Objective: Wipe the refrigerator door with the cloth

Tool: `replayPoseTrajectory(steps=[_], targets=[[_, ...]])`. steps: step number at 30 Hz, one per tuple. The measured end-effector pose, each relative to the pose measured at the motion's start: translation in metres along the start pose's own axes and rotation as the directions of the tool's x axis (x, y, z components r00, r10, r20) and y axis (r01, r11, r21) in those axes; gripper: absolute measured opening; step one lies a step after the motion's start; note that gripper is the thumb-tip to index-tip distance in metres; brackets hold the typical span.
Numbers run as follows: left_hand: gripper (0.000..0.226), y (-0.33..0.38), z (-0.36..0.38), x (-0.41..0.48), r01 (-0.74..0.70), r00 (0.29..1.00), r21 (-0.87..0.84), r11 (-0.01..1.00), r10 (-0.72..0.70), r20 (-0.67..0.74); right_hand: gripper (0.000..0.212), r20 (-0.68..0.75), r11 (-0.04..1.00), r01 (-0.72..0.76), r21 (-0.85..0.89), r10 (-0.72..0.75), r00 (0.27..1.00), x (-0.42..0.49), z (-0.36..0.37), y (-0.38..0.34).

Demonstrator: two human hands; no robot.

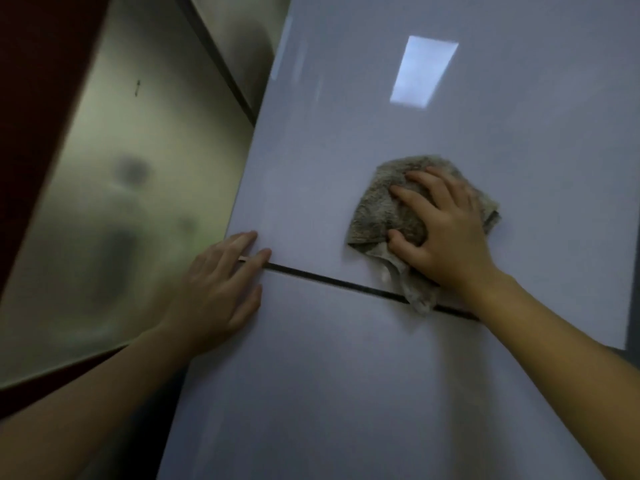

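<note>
We see right hand spread flat, pressing cloth on upper door; left hand flat, empty, bracing edge. Wiping underway; finished share unclear.

Frosted glass panel fills left side, greenish-grey, tilted in view. Blurred dark shapes show through it, too vague to identify. Small dark arrow-like mark sits on upper part of panel. Dark red frame borders panel at far left and along its lower edge. Grey metal strip runs diagonally along panel's upper right edge.
</note>
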State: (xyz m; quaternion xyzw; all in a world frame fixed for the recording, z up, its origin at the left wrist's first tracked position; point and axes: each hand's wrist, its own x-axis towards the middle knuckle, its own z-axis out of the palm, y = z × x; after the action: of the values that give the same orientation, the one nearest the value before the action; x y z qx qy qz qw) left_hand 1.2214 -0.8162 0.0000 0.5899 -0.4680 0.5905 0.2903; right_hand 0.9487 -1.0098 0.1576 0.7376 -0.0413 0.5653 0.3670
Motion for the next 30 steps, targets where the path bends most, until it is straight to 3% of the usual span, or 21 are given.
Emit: replayPoseTrajectory(steps=[3, 5, 7, 9, 18, 23, 30], targets=[[0.054, -0.002, -0.002, 0.016, 0.079, 0.997, -0.056, 0.995, -0.079, 0.002, 0.065, 0.030, 0.999, 0.033, -0.008, -0.032, 0.999, 0.037, 0.011, -0.012], [0.053, -0.006, -0.005, 0.030, 0.119, 0.993, -0.091, 0.989, -0.119, 0.005, 0.064, 0.059, 0.981, 0.191, 0.009, -0.192, 0.980, 0.057, 0.024, -0.033], [0.052, -0.013, -0.009, 0.042, 0.127, 0.992, -0.114, 0.985, -0.126, 0.015, 0.061, 0.120, 0.920, 0.388, 0.053, -0.392, 0.912, 0.071, 0.035, -0.047], [0.051, -0.019, -0.013, 0.055, 0.119, 0.993, -0.121, 0.985, -0.116, 0.030, 0.058, 0.141, 0.879, 0.467, 0.094, -0.477, 0.868, 0.086, 0.037, -0.044], [0.049, -0.042, -0.035, 0.188, 0.117, 0.993, -0.077, 0.990, -0.117, -0.004, 0.059, 0.080, 0.973, 0.231, 0.004, -0.230, 0.970, 0.202, 0.002, 0.045], [0.051, -0.056, -0.054, 0.274, 0.101, 0.995, -0.077, 0.992, -0.100, 0.014, 0.056, 0.122, 0.909, 0.412, 0.059, -0.416, 0.901, 0.211, -0.001, 0.063], [0.054, -0.069, -0.065, 0.374, 0.076, 0.993, -0.080, 0.994, -0.068, 0.096, 0.056, 0.127, 0.942, 0.334, 0.037, -0.336, 0.933, 0.311, -0.021, 0.130]])
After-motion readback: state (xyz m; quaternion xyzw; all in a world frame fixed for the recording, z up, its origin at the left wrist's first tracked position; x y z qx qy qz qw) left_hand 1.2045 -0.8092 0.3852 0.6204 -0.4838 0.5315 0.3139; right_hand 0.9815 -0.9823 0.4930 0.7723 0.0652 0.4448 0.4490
